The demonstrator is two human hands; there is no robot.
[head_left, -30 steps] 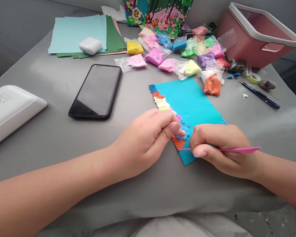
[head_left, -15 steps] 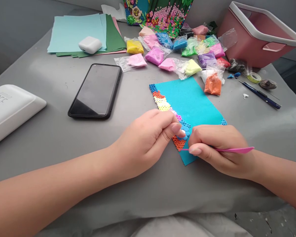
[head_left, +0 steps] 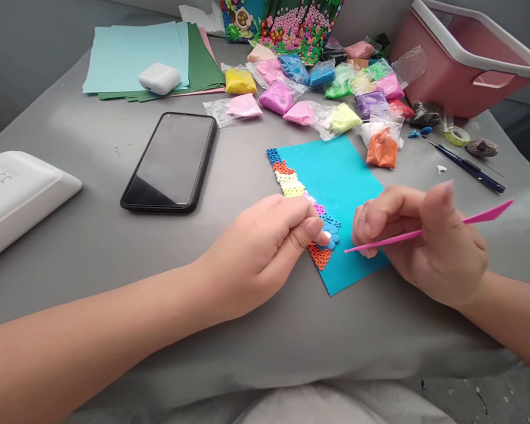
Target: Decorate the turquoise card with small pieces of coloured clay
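Note:
A turquoise sheet [head_left: 331,171] lies on the table, its left edge covered with small clay rings in blue, red, yellow, pink and orange. My left hand [head_left: 269,247] rests over that edge, thumb and forefinger pinched together; what they hold, if anything, is hidden. Right at these fingertips is a blue clay flower [head_left: 334,237], partly covered. The orange rings [head_left: 320,258] show just below it. Over the sheet's right part, my right hand [head_left: 428,247] holds a thin pink clay tool [head_left: 400,238], its fine tip pointing left, apart from the rings, and its blade end sticking out to the right.
Several bags of coloured clay [head_left: 277,97] spread across the back beside a pink bin [head_left: 459,76]. A phone [head_left: 170,162] and a white device [head_left: 22,200] lie left. A white earbud case [head_left: 159,79] sits on coloured paper [head_left: 132,53]. A dark pen-like tool [head_left: 468,168] lies right.
My right hand has lifted and turned to the right, drawing the pink tool's tip away from the orange rings. My left hand stays in place.

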